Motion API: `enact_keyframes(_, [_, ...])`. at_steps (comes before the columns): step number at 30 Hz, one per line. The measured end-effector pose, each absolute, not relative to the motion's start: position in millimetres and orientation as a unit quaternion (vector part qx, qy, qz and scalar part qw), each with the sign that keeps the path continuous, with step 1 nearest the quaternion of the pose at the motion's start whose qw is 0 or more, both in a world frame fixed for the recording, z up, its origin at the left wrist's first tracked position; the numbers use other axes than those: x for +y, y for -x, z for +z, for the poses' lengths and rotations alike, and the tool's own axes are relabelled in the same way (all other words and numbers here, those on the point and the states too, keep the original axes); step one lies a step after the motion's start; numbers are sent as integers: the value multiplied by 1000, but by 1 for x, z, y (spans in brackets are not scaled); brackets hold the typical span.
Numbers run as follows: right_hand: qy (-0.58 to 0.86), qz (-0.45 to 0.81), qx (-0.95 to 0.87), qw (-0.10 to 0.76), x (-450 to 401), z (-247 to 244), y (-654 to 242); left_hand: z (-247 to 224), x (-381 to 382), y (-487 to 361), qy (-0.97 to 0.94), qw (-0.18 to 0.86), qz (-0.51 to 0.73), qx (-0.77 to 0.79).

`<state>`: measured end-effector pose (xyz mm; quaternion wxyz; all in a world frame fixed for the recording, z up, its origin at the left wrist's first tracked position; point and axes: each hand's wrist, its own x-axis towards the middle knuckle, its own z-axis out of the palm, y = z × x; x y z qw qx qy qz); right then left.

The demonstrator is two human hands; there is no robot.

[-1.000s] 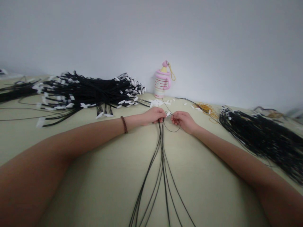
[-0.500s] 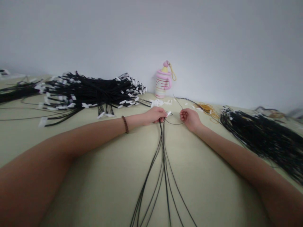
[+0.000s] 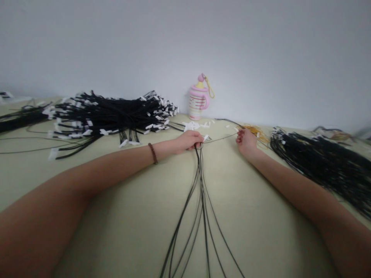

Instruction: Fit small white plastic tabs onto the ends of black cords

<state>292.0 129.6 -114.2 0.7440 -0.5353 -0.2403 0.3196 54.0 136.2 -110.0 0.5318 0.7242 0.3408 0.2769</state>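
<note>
My left hand is closed on the upper ends of several thin black cables. The cables hang from my fingers and fan out toward the front edge of the view. A small white tag pokes out beside my fingertips. My right hand is closed in a pinch on a thin dark wire, which runs nearly straight across to my left fingertips. What lies inside my curled fingers is hidden.
A large pile of black cables with white ends lies at the left. Another cable bundle lies at the right, near tangled yellow ties. A pink cup-shaped item stands by the wall. White scraps lie before it.
My right hand has moved to the right, away from my left hand. The thin wire between them was a slack loop and is now drawn almost straight. My left hand has barely moved.
</note>
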Motion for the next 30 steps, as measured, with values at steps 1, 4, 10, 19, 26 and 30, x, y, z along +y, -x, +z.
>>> enact_keyframes(1, [539, 309, -239, 746, 130, -114, -295, -110, 138, -54, -721, 540, 274, 337])
enact_keyframes(4, [546, 276, -258, 748, 129, -115, -296, -110, 141, -52, -709, 569, 259, 326])
enact_keyframes(10, [530, 332, -423, 655, 102, -123, -249, -106, 142, -50, -687, 605, 236, 326])
enact_keyframes(19, [462, 350, -617, 532, 66, -125, -215, -106, 147, -47, -644, 658, 240, 308])
enact_keyframes(26, [406, 412, -567, 586, 71, -123, -217, -108, 156, -45, -580, 714, 275, 278])
enact_keyframes(30, [414, 403, -558, 596, 73, -124, -218, -108, 163, -43, -515, 761, 285, 271])
